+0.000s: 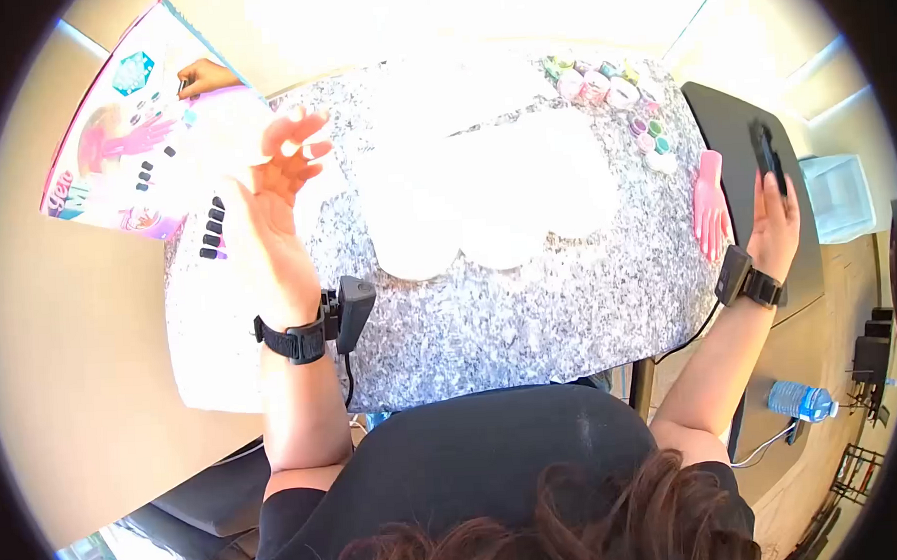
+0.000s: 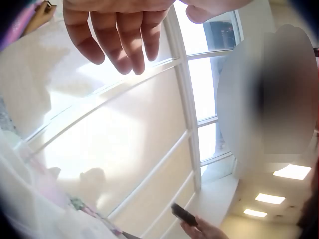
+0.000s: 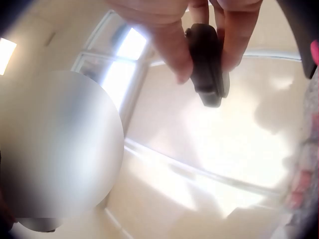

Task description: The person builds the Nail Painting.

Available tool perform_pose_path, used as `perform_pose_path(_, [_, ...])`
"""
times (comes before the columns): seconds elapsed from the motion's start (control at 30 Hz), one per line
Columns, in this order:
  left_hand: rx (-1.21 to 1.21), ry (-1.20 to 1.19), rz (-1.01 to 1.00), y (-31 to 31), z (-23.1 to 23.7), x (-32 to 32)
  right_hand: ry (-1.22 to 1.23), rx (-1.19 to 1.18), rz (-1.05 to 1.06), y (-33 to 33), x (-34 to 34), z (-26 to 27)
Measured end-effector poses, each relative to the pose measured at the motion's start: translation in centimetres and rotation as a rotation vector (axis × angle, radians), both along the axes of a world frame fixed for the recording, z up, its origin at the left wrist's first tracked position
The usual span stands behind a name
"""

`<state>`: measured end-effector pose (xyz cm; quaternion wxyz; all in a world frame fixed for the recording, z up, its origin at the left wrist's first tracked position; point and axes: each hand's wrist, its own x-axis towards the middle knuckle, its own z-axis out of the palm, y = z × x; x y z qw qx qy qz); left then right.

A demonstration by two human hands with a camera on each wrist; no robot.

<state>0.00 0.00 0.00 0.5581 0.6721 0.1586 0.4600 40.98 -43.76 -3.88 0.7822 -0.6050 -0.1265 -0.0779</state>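
My left hand [image 1: 274,218] is raised over the left side of the speckled table [image 1: 471,344], with its fingers loosely bent and nothing in them. In the left wrist view its fingers [image 2: 124,42] hang relaxed. At the right, my right hand [image 1: 772,224] holds up a slim black object [image 3: 205,64], pinched between thumb and fingers. What kind of object it is, I cannot tell. A pink model hand [image 1: 709,209] lies at the table's right edge, beside my right wrist. Left of my raised hand stands a printed box [image 1: 112,145], near a row of black nail shapes [image 1: 212,228].
White, glaring items [image 1: 485,198] cover the table's middle. Several small jars [image 1: 595,85] and coloured pots [image 1: 650,136] sit at the back right. Beyond the right edge are a black flat surface [image 1: 732,117], a pale blue bin [image 1: 838,198] and a water bottle [image 1: 802,402].
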Motion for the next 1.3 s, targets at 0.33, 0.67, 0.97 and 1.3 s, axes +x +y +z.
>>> perform_pose_path(0.33, [-0.238,0.025,0.123,1.4,-3.2,1.0,0.343,-0.351,-0.192,-10.6,9.5,-8.1])
perform_pose_path(0.67, [-0.263,0.044,0.082,0.8,-4.0,-0.6,0.237,-0.632,-0.434,-9.5,8.8,-6.9])
perform_pose_path(0.97, [-0.265,0.046,0.116,0.6,-4.6,0.1,0.02,0.154,-0.016,9.1,-3.8,2.9])
perform_pose_path(1.3, [-0.301,0.008,0.178,0.9,-5.6,-0.2,0.589,0.328,0.601,17.4,-12.6,0.0])
